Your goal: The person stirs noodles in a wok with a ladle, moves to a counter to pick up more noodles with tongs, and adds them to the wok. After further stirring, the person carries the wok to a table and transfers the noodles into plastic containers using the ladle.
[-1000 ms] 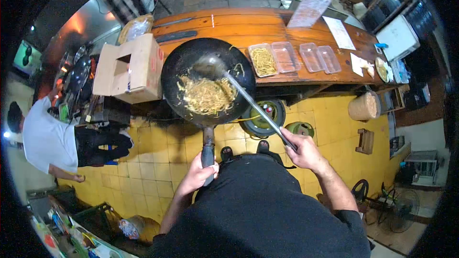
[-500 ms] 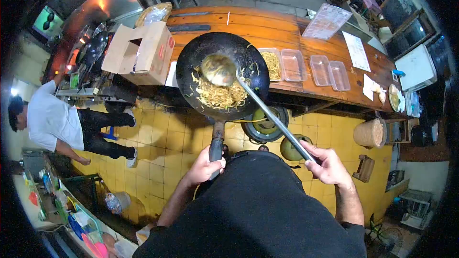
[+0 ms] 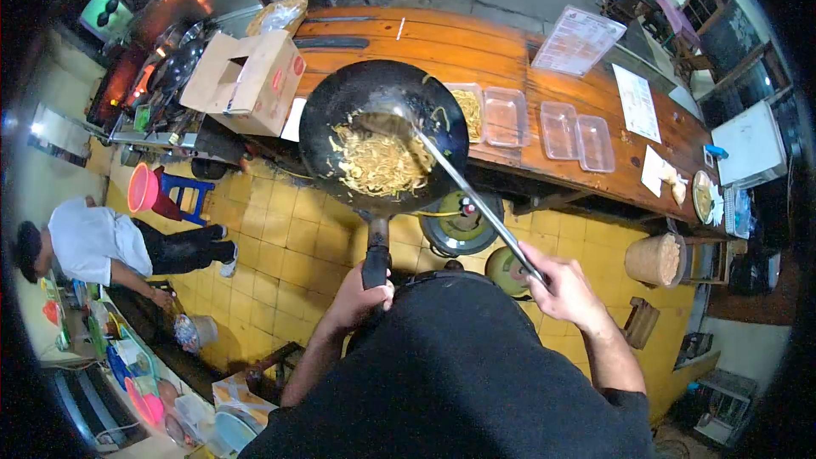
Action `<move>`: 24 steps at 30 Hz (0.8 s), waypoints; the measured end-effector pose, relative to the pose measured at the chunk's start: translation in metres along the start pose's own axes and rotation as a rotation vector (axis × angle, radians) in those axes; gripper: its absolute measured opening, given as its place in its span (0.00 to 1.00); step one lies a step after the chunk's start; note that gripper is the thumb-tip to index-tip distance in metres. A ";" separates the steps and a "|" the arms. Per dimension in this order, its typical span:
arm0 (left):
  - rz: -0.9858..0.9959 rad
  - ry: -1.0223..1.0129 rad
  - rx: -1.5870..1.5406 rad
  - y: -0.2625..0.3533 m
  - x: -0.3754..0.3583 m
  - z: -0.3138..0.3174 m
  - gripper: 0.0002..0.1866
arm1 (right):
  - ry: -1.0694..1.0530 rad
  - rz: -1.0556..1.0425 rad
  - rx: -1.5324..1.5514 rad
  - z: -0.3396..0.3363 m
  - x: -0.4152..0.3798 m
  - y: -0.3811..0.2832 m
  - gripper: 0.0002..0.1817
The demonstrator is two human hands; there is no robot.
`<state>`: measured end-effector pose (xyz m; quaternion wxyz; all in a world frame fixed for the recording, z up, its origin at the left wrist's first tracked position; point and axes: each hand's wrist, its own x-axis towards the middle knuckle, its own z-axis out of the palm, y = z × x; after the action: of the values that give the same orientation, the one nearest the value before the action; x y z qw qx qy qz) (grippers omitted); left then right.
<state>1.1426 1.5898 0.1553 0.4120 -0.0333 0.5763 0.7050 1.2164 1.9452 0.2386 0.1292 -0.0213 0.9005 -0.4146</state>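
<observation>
My left hand (image 3: pixel 361 297) is closed round the black handle of a wok (image 3: pixel 327 93), which is tilted over the near edge of the wooden table. Cooked noodles (image 3: pixel 382 163) lie in the lower part of the wok. In my right hand (image 3: pixel 561 285) is the long metal handle of a ladle (image 3: pixel 480 204), whose blurred bowl rests in the wok at the upper side of the noodles. Right of the wok, a clear plastic container holds noodles (image 3: pixel 467 113). Beside it are more containers (image 3: pixel 506 117), among them one pair (image 3: pixel 559 131) whose edges touch.
A cardboard box (image 3: pixel 246 85) stands left of the wok on the wooden table (image 3: pixel 459 42). Gas cylinders (image 3: pixel 461 225) are under the table edge. A person in a white shirt (image 3: pixel 93 238) stands at the left near a red bucket (image 3: pixel 143 189) and a blue stool (image 3: pixel 191 195).
The ladle bowl no longer shows raised above the noodles, which are more spread out. The wok appears slightly further left. The person at the left has moved down toward the lower counter.
</observation>
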 end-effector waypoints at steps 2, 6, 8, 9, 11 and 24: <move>0.019 0.082 -0.039 0.005 0.000 0.011 0.21 | 0.076 -0.006 -0.347 0.002 0.014 0.005 0.31; 0.043 0.092 0.132 0.021 0.011 0.015 0.18 | 0.123 -0.057 -0.439 0.035 0.042 0.042 0.32; 0.033 0.089 0.196 0.037 0.018 0.017 0.17 | 0.106 -0.053 -0.393 0.038 0.035 0.049 0.33; 0.051 0.118 0.227 0.045 0.022 0.016 0.16 | 0.121 -0.065 -0.372 0.032 0.029 0.050 0.34; 0.060 0.116 0.256 0.052 0.035 0.005 0.17 | 0.167 -0.048 -0.363 0.017 0.013 0.054 0.35; 0.123 0.141 0.384 0.069 0.123 0.080 0.14 | 0.272 -0.015 -0.067 -0.032 0.023 0.120 0.36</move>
<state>1.0529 1.7235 0.1720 0.3257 0.0319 0.7285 0.6018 1.1950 2.0441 0.1630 0.0022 0.0242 0.9230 -0.3841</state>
